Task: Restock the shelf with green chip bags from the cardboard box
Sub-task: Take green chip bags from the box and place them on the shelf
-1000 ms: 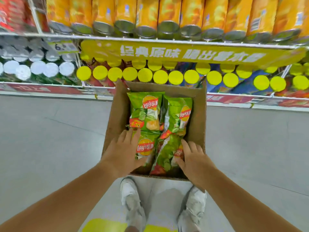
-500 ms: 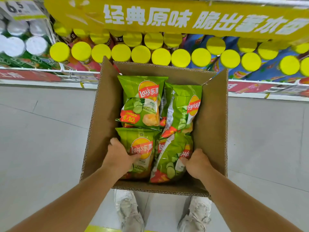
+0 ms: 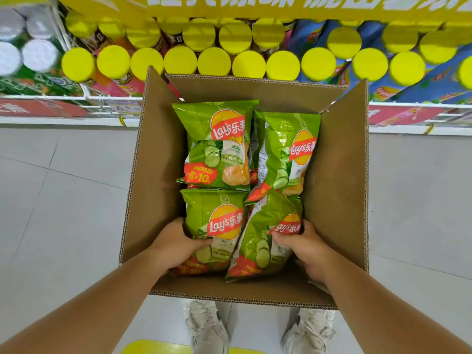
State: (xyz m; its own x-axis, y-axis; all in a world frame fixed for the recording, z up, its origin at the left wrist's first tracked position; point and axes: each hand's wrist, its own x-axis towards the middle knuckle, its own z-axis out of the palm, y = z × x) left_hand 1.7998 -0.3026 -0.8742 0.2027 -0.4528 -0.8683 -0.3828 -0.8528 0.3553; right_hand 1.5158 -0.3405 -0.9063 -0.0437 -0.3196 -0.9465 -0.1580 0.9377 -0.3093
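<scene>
An open cardboard box [image 3: 155, 190] stands on the floor below me with several green chip bags inside. My left hand [image 3: 176, 246] grips the near left green bag [image 3: 217, 215], thumb on its front. My right hand [image 3: 306, 249] grips the near right green bag [image 3: 265, 233], which lies tilted. Two more green bags lie at the far side, one on the left [image 3: 217, 144] and one on the right [image 3: 286, 152].
Just behind the box runs a low shelf [image 3: 63, 108] packed with chip cans with yellow lids [image 3: 178, 60]; white-lidded cans [image 3: 38, 54] sit to the left. A yellow banner [image 3: 281, 6] hangs above. Grey floor lies on both sides; my shoes [image 3: 207, 325] are under the box's near edge.
The view has dropped closer to the box. Both hands went from resting flat on the near bags to curling round them, and the right bag has tilted up slightly.
</scene>
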